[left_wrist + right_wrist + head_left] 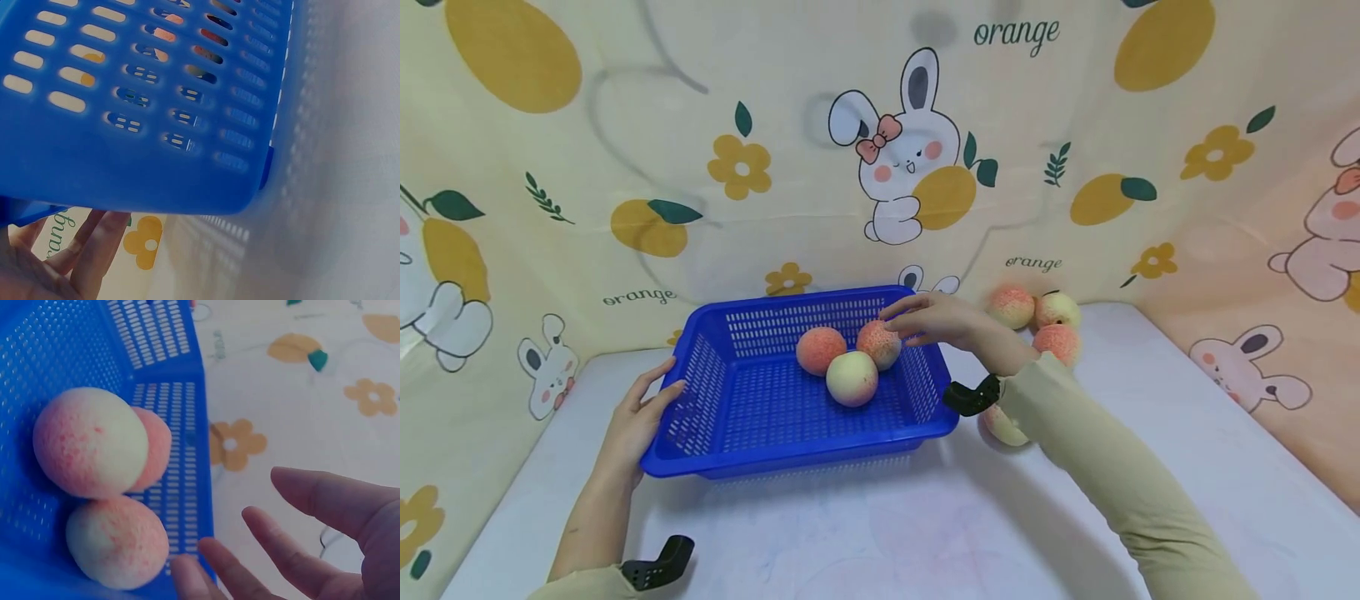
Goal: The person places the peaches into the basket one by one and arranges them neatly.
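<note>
A blue plastic basket (760,454) with slotted walls stands in the middle of the head view. My left hand (628,429) holds its left rim; the left wrist view shows fingers (103,250) below that rim. Three peaches lie together toward the basket's right side: a reddish one (820,351), a pale one (852,379) and a red-yellow one (883,346). Over the right rim reaches my right hand (951,321), fingers extended above the red-yellow peach. Seen from the right wrist, its fingers are spread and grip nothing.
More peaches are on the white table (880,533) right of the basket: a reddish one (1011,307), a yellow one (1057,311), another reddish one (1057,342), and a pale one (1003,425) partly behind my right sleeve. A bunny-and-orange printed cloth (805,167) hangs behind.
</note>
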Available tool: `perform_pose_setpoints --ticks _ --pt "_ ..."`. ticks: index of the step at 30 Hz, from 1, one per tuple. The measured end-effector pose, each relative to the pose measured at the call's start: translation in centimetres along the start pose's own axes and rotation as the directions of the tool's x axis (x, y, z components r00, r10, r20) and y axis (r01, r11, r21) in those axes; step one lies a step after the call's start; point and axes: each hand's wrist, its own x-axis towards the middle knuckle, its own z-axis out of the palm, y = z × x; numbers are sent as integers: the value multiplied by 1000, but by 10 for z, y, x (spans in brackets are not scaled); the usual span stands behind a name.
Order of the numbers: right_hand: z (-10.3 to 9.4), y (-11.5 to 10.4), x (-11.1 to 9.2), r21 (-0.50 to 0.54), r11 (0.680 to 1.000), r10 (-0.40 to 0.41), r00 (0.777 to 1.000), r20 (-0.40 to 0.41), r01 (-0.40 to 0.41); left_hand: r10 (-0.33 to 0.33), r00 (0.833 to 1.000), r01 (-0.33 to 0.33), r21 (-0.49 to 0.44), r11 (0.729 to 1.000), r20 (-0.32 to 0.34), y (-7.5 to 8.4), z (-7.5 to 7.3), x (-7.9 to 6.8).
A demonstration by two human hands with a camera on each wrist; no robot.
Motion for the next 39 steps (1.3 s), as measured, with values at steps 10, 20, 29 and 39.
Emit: perform_pose_setpoints --ticks 10,20,29,39 --pt "-23 12 -15 73 997 -15 998 -63 19 5 1000 -5 -2 1000 9 0 0 0" --pt "-43 26 -31 33 999 -20 996 -90 23 4 1000 -4 2 1000 8 0 0 -1" --pt "-54 45 -42 24 999 -37 989 -143 41 -1 1000 2 -10 1000 11 -1 0 -1" --pt "-65 65 -53 62 998 -14 961 -278 32 -6 1000 6 -2 1000 2 -2 1 2"
